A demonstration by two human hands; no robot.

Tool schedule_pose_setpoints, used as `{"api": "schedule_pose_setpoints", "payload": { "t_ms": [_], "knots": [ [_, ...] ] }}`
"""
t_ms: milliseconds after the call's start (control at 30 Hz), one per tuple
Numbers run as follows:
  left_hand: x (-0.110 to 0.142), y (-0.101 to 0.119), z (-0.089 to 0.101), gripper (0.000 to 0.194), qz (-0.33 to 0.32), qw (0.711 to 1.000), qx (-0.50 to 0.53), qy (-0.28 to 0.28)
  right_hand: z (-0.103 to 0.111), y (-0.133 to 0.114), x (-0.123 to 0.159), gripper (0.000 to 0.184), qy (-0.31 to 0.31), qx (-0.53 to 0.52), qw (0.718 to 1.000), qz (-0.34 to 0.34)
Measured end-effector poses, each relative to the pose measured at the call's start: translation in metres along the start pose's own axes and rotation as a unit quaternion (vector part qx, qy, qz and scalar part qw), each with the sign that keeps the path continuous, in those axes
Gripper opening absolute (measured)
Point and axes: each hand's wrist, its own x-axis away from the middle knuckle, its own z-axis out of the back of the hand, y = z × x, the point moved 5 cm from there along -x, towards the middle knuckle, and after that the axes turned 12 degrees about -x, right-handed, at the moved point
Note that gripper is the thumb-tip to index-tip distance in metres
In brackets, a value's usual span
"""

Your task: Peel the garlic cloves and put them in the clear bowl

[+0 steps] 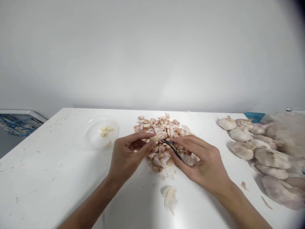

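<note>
No legible text, label, brand, number or sign (printed or handwritten) appears on any object shown.

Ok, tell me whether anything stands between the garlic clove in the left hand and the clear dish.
Mainly the left hand itself: in this view it lies between the pinched garlic clove and the clear dish. The left edge of the clove heap lies just beyond it. Nothing else visible stands in between.
</note>
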Motion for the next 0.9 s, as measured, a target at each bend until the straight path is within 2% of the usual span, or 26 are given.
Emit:
{"api": "schedule_pose_setpoints", "payload": {
  "t_ms": [167, 433, 900],
  "knots": [
    [0.0037, 0.0043, -0.0025, 0.018, -0.018, 0.999, -0.019, 0.025, -0.0015, -0.0002, -0.0007, 0.028, 0.002, 0.012, 1.000, -0.003],
    [0.0046, 0.0057, -0.0024, 0.016, -0.055, 0.998, -0.035, 0.027, -0.0016, 0.0012, -0.0002, 0.026, -0.004, 0.006, 1.000, -0.011],
    [0.0043, 0.0073, -0.0019, 0.017, -0.036, 0.999, -0.007, 0.013, -0.0008, 0.0068, -0.0012, 0.027, -0.083, -0.084, 0.986, -0.122]
  ]
}}
